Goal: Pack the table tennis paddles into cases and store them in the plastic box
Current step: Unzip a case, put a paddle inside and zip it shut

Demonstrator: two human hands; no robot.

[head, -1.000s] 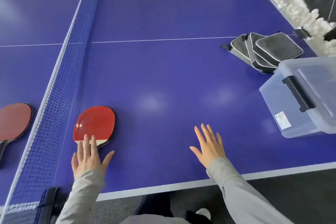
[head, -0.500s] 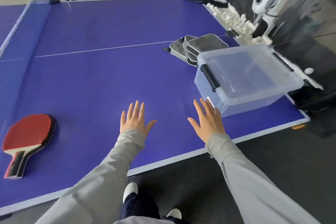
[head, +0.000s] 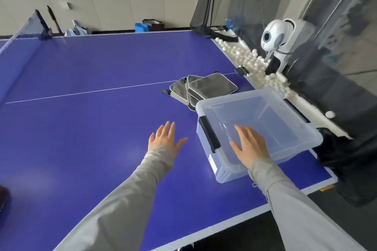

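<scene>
Near the right-hand corner of the blue table (head: 81, 128) sits one clear plastic box (head: 230, 169) with its lid on. Its long axis runs across the table from left to right, the right end angled a little away. Two black latches (head: 209, 132) show, one at each short end. Just behind its far-left corner lie the cases (head: 212, 86), three by my count, flat and overlapping like fanned cards. They are rounded rectangles of grey fabric edged in white piping. The top one's long axis runs roughly in line with the box, which hides the stack's nearest edge. The left hand (head: 165, 138) is released, fingers straight and spread, palm down over bare table just beside the left latch. The right hand (head: 251, 144) is likewise slack and spread, palm down over the near-left part of the lid; whether it touches I cannot tell. White balls (head: 240, 55), too many to count, fill a trough along the table's right end, beside one white ball machine (head: 275, 34).
</scene>
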